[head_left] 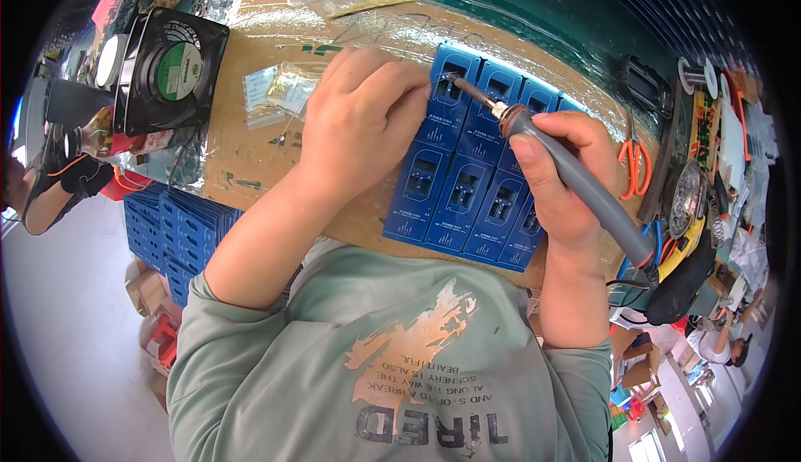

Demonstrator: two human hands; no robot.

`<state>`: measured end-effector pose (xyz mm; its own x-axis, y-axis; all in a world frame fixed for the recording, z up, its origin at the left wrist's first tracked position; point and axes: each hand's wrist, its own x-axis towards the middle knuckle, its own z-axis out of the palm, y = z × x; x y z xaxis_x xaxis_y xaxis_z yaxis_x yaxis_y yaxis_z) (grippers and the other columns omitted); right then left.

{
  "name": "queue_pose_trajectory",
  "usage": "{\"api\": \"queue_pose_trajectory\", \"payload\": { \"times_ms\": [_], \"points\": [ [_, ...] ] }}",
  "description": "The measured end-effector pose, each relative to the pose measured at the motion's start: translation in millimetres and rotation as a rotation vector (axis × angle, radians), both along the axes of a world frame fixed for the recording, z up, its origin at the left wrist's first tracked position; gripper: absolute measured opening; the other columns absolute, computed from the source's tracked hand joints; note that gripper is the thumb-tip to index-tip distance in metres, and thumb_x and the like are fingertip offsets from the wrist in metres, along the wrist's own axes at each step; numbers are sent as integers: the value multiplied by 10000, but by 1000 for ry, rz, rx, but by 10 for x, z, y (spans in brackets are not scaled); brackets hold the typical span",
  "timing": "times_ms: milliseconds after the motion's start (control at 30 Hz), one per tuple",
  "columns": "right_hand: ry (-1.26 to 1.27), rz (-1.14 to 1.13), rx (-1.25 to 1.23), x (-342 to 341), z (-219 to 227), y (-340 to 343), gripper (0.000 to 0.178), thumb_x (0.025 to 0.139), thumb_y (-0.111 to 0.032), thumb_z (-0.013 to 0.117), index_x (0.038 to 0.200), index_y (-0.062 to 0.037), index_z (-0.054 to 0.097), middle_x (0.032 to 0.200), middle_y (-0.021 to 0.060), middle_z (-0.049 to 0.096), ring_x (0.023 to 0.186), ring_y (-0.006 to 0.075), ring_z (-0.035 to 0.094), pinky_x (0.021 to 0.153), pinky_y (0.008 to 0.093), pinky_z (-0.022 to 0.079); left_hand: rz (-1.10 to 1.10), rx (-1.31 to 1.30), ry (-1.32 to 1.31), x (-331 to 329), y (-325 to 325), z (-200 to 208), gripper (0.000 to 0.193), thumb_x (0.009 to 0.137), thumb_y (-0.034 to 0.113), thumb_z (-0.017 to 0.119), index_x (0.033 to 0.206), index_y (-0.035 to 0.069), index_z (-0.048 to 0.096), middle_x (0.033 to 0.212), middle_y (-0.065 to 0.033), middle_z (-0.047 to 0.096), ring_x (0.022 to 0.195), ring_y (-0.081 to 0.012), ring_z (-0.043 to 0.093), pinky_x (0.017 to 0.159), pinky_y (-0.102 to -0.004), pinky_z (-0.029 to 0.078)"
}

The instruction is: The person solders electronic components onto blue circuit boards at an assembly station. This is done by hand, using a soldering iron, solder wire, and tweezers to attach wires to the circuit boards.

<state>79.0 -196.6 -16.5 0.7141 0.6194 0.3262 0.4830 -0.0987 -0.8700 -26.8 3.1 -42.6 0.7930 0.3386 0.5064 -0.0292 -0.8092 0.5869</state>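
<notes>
Nearest the person, the right hand (559, 174) was clenched around the grey handle of a soldering iron (551, 157), gripped like a pen. The iron's long axis ran on a slant from the cable end at lower right, near the bench edge, up to the metal tip at upper left, and the tip pointed at the far-left blue module (455, 86) in the back row.

Just beyond, the left hand (360, 120) lay curled over that same corner, its fingertips pressed down beside the tip; whether it pinched solder wire could not be told.

The blue modules (467, 186) lay in two touching rows on the cardboard-covered bench (250, 170). With the tip at the first piece of the far row, most of the batch probably remained to be done, though finished joints could not be made out.

Farther left stood a black fan (171, 65); orange-handled scissors (634, 161) lay to the right.
</notes>
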Motion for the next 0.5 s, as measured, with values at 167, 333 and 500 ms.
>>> {"api": "queue_pose_trajectory", "payload": {
  "times_ms": [167, 333, 500],
  "points": [
    [0, 0, -1, 4, -6, -2, 299, 827, -202, 837, 976, -27, 645, 816, 66, 706, 681, 127, 654, 605, 236, 501, -3, -1, -2, 4, -1, -1, 127, 747, 28, 717, 859, 82, 693, 793, -57, 617, 766, -272, 600, 703, -363, 497],
    [-46, -31, 15, 8, -37, -4, 300, 828, -217, 836, 977, -34, 651, 811, 62, 702, 678, 134, 655, 602, 239, 500, 17, -59, -12, -6, 2, -1, 120, 748, 23, 710, 852, 82, 695, 786, -56, 614, 759, -270, 596, 692, -364, 494],
    [-56, -6, -5, 9, -17, -11, 301, 819, -219, 842, 968, -37, 654, 806, 64, 698, 665, 142, 653, 594, 246, 499, 33, -51, 7, -22, 7, 9, 120, 748, 24, 707, 851, 85, 696, 780, -55, 613, 753, -269, 595, 689, -366, 493]
  ]
}}
